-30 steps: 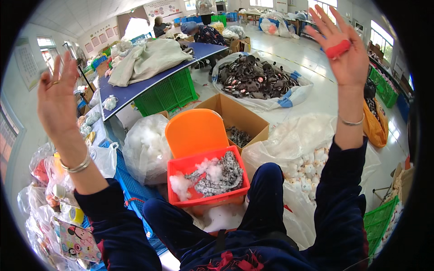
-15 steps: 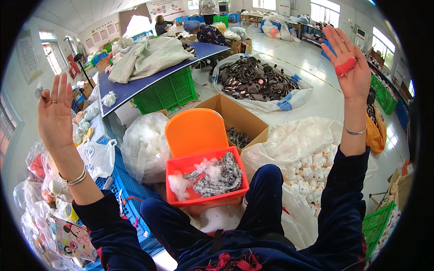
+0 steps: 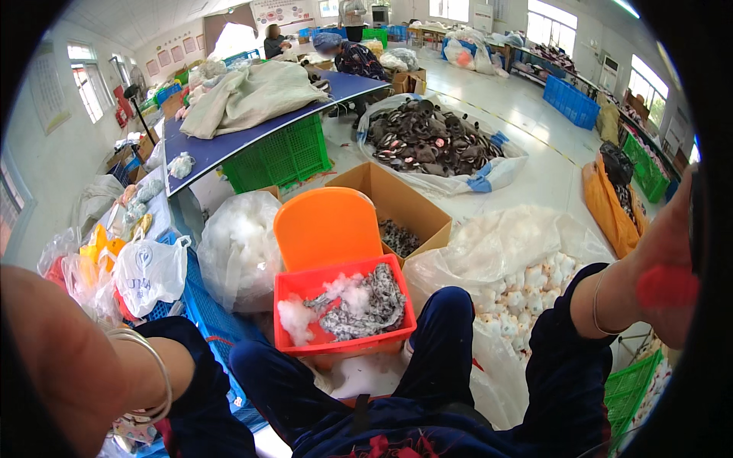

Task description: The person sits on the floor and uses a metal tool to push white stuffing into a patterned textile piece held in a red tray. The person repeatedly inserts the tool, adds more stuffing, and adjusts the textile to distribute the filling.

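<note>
My left hand (image 3: 53, 359) is large and close at the lower left, with its fingers out of the picture. My right hand (image 3: 645, 263) is at the right edge, cut off by the dark rim and blurred, with a small red piece (image 3: 668, 296) against it. Whether that piece is worn or held, I cannot tell. Both hands are apart from the red tub (image 3: 343, 345) in front of my knees. Inside the tub lie white stuffing (image 3: 296, 320) and black-and-white patterned fabric (image 3: 382, 305). Behind it stands an orange chair back (image 3: 327, 229).
A clear bag of stuffing (image 3: 239, 252) stands left of the chair, a cardboard box (image 3: 427, 217) behind it. White plush pieces (image 3: 527, 294) fill a bag at right. Dark pieces (image 3: 431, 137) lie heaped farther off. Blue table (image 3: 198, 156) at left; people work at the back.
Both hands have come down from their raised position and closer to the camera, out toward the left and right rims. The tub and its contents stay as they were.
</note>
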{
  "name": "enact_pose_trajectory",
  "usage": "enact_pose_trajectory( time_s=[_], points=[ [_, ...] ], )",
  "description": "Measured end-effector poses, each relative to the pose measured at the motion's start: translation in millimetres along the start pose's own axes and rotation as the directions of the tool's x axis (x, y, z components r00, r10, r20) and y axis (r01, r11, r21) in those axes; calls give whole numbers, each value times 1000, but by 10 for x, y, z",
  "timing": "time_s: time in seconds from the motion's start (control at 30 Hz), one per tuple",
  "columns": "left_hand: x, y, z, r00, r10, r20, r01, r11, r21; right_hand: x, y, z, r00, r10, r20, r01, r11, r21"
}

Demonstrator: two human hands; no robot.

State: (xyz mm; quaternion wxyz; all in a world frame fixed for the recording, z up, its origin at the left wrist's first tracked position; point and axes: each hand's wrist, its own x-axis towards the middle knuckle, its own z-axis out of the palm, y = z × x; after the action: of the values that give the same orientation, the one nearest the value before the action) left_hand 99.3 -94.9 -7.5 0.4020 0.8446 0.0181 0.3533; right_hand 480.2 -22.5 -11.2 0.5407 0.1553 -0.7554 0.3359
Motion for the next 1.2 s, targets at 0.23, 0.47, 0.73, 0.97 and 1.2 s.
enact_pose_trajectory(
  time_s=[0.23,0.47,0.73,0.97,1.2],
  points=[
    [-292,-43,16,991,-44,-126,67,980,189,-50,137,81,996,54,-70,-59,996,-69],
    [-949,-375,-187,711,-66,-701,454,804,385,-714,338,-349,661,251,-707,-526,827,-199],
    [-1989,-1325,-844,605,-214,-767,782,339,523,-1486,-2124,-3000,338,-366,-867,-938,-210,-277],
    [-1910,-1359,-901,592,-445,-672,271,895,-354,-1339,-1975,-3090,196,-294,-936,-933,-351,-85],
    [-1138,-1530,-354,379,-352,-856,348,911,-220,-1494,-2523,-3661,324,2,-946,-485,-858,-168]
  ],
)
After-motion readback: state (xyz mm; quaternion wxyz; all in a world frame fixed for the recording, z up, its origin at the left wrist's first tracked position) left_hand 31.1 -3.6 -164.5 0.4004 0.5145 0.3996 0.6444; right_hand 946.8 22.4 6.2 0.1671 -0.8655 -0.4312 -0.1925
